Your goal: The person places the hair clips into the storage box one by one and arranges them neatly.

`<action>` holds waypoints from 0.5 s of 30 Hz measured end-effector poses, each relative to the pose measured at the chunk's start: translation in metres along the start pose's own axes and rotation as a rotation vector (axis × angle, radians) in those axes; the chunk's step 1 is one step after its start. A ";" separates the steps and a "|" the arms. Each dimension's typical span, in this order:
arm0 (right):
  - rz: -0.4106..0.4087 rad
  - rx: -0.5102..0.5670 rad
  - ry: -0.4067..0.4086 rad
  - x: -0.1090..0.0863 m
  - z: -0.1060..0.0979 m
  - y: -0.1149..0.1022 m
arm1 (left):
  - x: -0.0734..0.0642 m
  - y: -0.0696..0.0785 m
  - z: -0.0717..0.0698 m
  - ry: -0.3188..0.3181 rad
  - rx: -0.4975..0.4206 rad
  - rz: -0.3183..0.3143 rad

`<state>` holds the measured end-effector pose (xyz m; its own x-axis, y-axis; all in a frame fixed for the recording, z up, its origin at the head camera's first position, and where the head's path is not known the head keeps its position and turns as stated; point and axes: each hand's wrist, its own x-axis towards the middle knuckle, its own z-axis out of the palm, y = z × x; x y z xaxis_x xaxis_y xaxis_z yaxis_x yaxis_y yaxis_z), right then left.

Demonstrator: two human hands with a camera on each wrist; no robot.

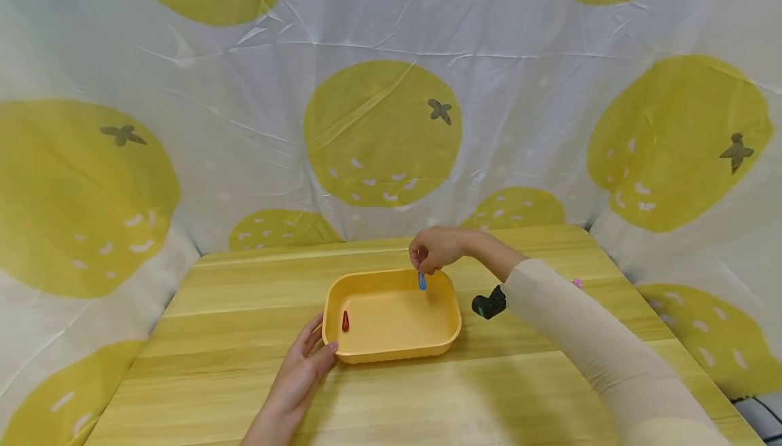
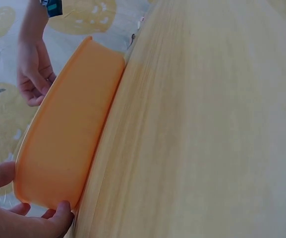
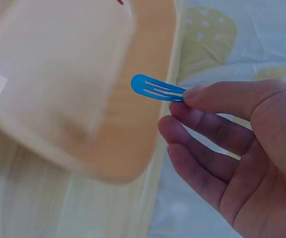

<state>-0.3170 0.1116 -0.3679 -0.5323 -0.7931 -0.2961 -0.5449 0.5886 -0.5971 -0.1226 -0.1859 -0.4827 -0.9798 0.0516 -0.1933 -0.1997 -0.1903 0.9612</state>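
Observation:
A blue snap hair clip (image 3: 155, 89) is pinched between the thumb and forefinger of my right hand (image 1: 436, 249). In the head view that hand is over the far right part of a yellow plastic tray (image 1: 391, 353), with the clip (image 1: 422, 280) pointing down inside the rim. The right wrist view shows the other fingers loosely bent below it. My left hand (image 1: 303, 368) holds the tray's near left corner, thumb at the front and fingers along the left side. Inside the tray, near its left wall, lies a dark red hair clip (image 1: 345, 322).
A black device (image 1: 489, 303) shows just right of the tray, beside my right sleeve (image 1: 586, 337). A small pink thing (image 1: 577, 284) peeks out beyond that forearm. The wooden table (image 1: 232, 337) meets a fruit-print curtain (image 1: 256, 161) at the back and sides.

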 end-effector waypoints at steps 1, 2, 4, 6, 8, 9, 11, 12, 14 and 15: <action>0.001 0.007 -0.002 0.004 0.002 -0.002 | 0.000 0.000 0.000 -0.001 0.001 -0.002; 0.002 0.012 -0.004 0.008 0.004 -0.004 | 0.000 0.001 0.000 0.000 0.000 -0.004; 0.005 0.006 -0.004 0.015 0.007 -0.010 | 0.000 0.001 0.000 0.000 -0.003 -0.007; 0.007 -0.009 -0.002 0.021 0.010 -0.014 | 0.001 0.001 0.000 -0.001 -0.006 -0.009; 0.002 -0.019 -0.006 0.028 0.013 -0.018 | 0.001 0.000 0.000 0.001 -0.009 -0.010; -0.001 -0.015 -0.009 0.031 0.015 -0.020 | 0.001 0.000 0.000 0.001 -0.008 -0.011; -0.012 -0.010 -0.016 0.037 0.019 -0.023 | 0.001 0.001 -0.001 0.002 -0.007 -0.013; -0.019 -0.007 -0.020 0.041 0.021 -0.024 | 0.001 0.001 -0.001 0.002 -0.007 -0.013; -0.031 -0.011 -0.020 0.047 0.025 -0.025 | 0.000 0.001 -0.001 0.001 -0.006 -0.012; -0.039 -0.009 -0.020 0.051 0.028 -0.026 | 0.001 0.001 -0.001 0.000 -0.006 -0.013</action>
<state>-0.3117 0.0518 -0.3880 -0.4975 -0.8183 -0.2880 -0.5710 0.5588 -0.6013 -0.1234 -0.1866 -0.4821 -0.9771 0.0542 -0.2055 -0.2123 -0.1957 0.9574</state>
